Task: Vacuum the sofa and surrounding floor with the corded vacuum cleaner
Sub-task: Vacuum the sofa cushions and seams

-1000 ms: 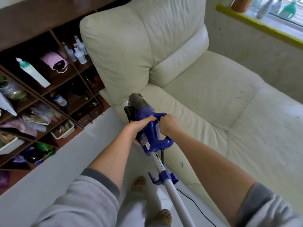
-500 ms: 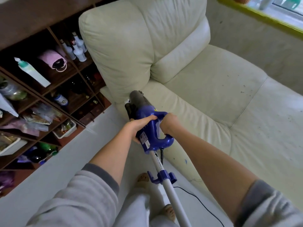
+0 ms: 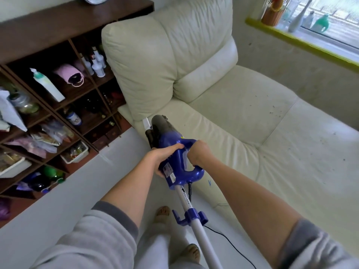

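Dark wooden shelving (image 3: pixel 64 35) fills the left of the frame, cubbies crammed with bottles (image 3: pixel 96 64) and bags. Pale floor (image 3: pixel 58 195) lower left; upper right, daylight through a window (image 3: pixel 334 14) (yellow-edged sill (image 3: pixel 303 42)).

The person wore a light grey top with darker grey cuffs (image 3: pixel 118 214) pushed up both forearms, pale trousers (image 3: pixel 155 247), and open-toed sandals (image 3: pixel 163 213).

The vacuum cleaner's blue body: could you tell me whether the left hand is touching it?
Touching. The head view shows the left hand wrapped around the side of the vacuum cleaner, its fingers curled over the blue body with no gap visible.
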`<state>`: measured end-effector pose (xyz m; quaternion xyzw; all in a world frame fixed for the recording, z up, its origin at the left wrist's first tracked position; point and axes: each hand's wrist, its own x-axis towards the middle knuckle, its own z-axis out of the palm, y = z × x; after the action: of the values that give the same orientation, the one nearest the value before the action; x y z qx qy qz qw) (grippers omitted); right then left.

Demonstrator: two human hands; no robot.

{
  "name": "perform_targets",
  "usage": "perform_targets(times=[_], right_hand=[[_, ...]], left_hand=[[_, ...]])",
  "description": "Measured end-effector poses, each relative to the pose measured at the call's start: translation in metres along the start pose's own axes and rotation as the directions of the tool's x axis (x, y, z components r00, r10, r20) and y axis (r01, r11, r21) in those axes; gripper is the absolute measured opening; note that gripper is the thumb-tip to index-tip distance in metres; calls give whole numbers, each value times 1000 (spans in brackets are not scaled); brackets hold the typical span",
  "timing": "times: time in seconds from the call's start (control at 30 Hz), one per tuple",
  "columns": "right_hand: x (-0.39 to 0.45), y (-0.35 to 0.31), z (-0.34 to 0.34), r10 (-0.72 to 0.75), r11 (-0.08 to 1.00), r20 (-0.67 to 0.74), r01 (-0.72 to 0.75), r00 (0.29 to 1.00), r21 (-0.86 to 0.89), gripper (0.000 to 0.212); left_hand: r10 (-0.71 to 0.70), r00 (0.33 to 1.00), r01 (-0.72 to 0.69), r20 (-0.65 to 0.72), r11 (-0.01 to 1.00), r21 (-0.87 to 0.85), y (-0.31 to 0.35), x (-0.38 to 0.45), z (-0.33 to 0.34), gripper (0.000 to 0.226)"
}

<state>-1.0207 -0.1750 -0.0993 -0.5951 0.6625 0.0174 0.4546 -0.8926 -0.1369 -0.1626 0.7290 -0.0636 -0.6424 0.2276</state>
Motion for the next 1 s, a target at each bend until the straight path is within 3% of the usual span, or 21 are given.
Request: perform_targets(times=[0.07, 0.1, 0.13, 0.2, 0.27, 0.37, 0.43, 0.5, 0.57, 0.67, 0.83, 1.0], right_hand=[[-6, 9, -1, -46, 990, -27, 41, 999, -138, 23], [-8, 13, -1, -56, 984, 13, 57, 998, -170, 17], [-10, 19, -2, -81, 977, 47, 89, 996, -194, 12], [-12, 28, -1, -116, 973, 39, 121, 993, -196, 28], [-18, 31, -2, -148, 968, 36, 152, 988, -199, 31], [-20, 33, -5, -150, 977, 52, 156, 987, -144, 26], [-16, 36, -8, -124, 975, 63, 133, 990, -177, 11], [-8, 38, -10, -110, 974, 57, 119, 992, -194, 31], [-1, 35, -13, -68, 969, 88, 87, 994, -232, 35], [10, 24, -19, 9, 931, 117, 35, 993, -363, 32], [31, -5, -27, -4, 888, 131, 64, 991, -455, 34], [59, -29, -25, 58, 901, 74, -21, 996, -433, 29]], left_hand=[[-8, 1000, 8, 11, 1000, 3, -8, -6, 6, 128], [-9, 1000, 9, 19, 1000, 6, -12, -11, 9, 124], [-13, 1000, 13, 26, 1000, 12, -16, -15, 11, 118], [-17, 998, 16, 54, 1000, 16, -22, -22, 15, 102], [-14, 998, 14, 64, 1000, -1, -26, -26, 17, 95], [-13, 998, 14, 58, 1000, -17, -29, -27, 23, 101], [-14, 1000, 15, 27, 999, -34, -29, -22, 28, 113], [-19, 1000, 18, -22, 999, -44, -26, -10, 30, 125], [-10, 998, 7, -68, 999, -46, -20, 1, 31, 130], [-5, 996, 2, -93, 1000, -22, -6, -1, 32, 126], [-21, 999, 22, -34, 1000, 14, 24, 2, 25, 107], [-29, 998, 27, -52, 999, -29, 48, 21, 11, 125]])
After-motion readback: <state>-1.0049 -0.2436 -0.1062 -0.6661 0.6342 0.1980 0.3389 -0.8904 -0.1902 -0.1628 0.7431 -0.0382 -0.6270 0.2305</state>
